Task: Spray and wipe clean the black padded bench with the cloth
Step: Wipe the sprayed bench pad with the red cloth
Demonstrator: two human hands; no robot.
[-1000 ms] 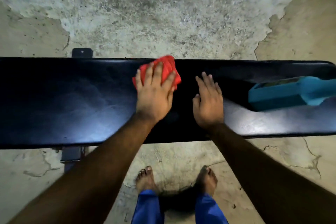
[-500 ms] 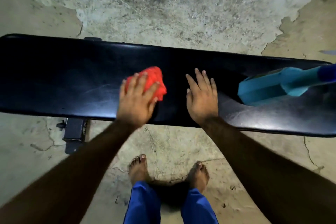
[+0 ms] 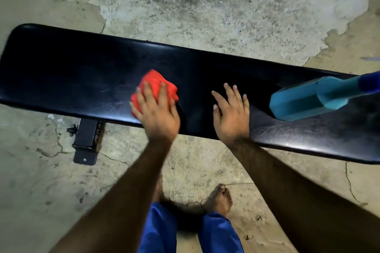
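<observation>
The black padded bench (image 3: 67, 72) runs across the view from upper left to lower right, its surface glossy with faint streaks. My left hand (image 3: 156, 113) presses a bunched red cloth (image 3: 157, 84) onto the pad near its front edge, fingers spread over the cloth. My right hand (image 3: 231, 115) lies flat on the pad to the right of the cloth, fingers apart and holding nothing. A teal spray bottle (image 3: 314, 98) lies on its side on the bench at the right, its blue end running out of frame.
A black metal bench foot (image 3: 87, 141) sticks out on the floor under the front left. My bare feet (image 3: 219, 198) and blue trouser legs stand on cracked, patchy concrete floor (image 3: 205, 6) close to the bench.
My left hand has slid the red cloth from the pad's far edge toward its front edge. The view has turned, so the bench's left end now shows. My right hand stays flat.
</observation>
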